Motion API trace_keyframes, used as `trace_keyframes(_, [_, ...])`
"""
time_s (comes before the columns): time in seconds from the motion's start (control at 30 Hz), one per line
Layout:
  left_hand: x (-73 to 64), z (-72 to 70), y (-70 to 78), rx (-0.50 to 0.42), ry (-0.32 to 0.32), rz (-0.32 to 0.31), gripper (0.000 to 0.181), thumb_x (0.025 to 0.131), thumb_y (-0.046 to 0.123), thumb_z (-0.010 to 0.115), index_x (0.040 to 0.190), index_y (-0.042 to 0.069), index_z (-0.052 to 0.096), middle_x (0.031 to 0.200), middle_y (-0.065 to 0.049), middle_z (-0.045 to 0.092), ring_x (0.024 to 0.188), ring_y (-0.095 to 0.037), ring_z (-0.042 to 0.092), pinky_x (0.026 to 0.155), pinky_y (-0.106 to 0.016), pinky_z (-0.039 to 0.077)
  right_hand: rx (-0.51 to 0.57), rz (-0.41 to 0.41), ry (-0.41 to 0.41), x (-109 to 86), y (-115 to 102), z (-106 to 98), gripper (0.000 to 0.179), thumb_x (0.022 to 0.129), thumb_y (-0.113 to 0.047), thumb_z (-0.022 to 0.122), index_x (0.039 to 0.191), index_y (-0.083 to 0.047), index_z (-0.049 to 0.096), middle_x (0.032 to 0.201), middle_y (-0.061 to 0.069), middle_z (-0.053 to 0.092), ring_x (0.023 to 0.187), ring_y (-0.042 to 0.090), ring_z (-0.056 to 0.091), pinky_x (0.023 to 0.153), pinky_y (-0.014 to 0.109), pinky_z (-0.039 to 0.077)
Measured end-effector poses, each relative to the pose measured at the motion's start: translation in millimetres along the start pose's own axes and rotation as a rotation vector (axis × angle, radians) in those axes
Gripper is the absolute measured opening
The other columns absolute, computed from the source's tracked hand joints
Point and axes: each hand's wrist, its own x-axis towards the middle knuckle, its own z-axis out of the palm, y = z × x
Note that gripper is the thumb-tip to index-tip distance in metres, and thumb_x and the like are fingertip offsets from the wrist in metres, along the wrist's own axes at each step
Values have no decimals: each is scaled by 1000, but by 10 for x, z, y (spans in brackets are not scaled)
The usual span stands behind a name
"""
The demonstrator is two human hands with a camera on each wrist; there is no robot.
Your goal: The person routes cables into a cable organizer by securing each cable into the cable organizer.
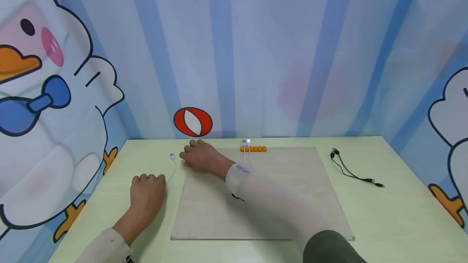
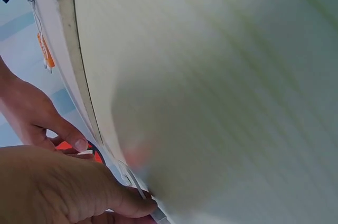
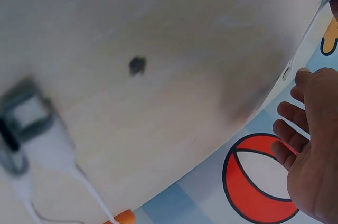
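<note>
My left hand (image 1: 148,194) is over the left of the table and pinches the near end of a white USB cable (image 1: 175,169) between thumb and fingers. A small grey connector (image 2: 158,215) shows at those fingertips in the left wrist view. The cable's USB plug (image 1: 172,156) lies farther back on the table. To the right of that plug, my right hand (image 1: 202,157) hovers by the board's far left corner. Its fingers are loosely bent with nothing in them, as the right wrist view shows.
A pale board (image 1: 215,218) covers the table's middle. At its back edge, two white USB cables (image 1: 248,144) rest across an orange cable holder (image 1: 260,148). Black cables (image 1: 351,173) lie to the right. A small black item (image 1: 238,197) is partly behind my right sleeve.
</note>
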Motion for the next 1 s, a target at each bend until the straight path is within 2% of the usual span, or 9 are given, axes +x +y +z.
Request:
trace_keyframes(0.2, [0,-28,-38,-10,-5,19,8,100,2,75,94,4,70,87,-19,74,85,-37,70,83,-50,57,-16,2,-3,105,-90,9,41,120,-38,53,160,-29,59,152,-7,68,136,16,59,121,32,47])
trace_keyframes(0.5, [-3,-50,-75,-39,48,36,13,97,-1,77,88,7,70,81,-16,72,80,-36,67,80,-50,55,-29,-6,-2,164,-162,16,47,117,-24,58,164,-31,56,163,-10,64,138,16,58,120,32,47])
trace_keyframes(0.67, [-11,-40,-71,-38,-3,42,9,97,0,77,95,7,73,87,-15,76,84,-36,70,85,-52,57,-27,-9,23,184,-188,53,48,116,-20,60,163,-34,59,171,-13,57,142,15,57,120,32,47])
trace_keyframes(0.8, [-22,-32,-49,-30,-55,42,6,99,2,78,102,7,75,92,-15,78,87,-35,71,88,-53,58,-8,-23,1,199,-217,112,50,117,-18,58,163,-37,57,175,-14,51,143,15,56,120,33,46])
trace_keyframes(1.0, [-36,-22,-59,-12,-87,26,10,101,4,76,110,8,77,98,-15,79,93,-35,72,91,-54,58,-60,-28,-15,243,-245,113,48,117,-20,60,163,-35,57,166,-16,61,137,13,57,117,32,46])
